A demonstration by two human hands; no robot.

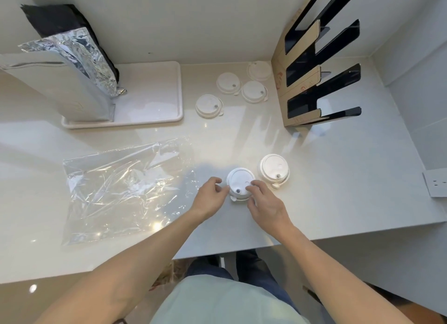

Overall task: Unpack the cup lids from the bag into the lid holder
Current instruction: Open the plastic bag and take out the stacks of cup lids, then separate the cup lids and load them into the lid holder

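A stack of white cup lids stands on the counter in front of me. My left hand pinches its left rim and my right hand holds its right side. A second lid stack sits just to the right, untouched. Several single lids lie farther back, such as one lid and another lid. The clear plastic bag lies flat and looks empty at the left. The black and brown lid holder stands at the back right, its slots showing no lids.
A white tray at the back left carries a foil-lined bag standing upright. A wall socket plate is on the right. The counter edge runs close to my body.
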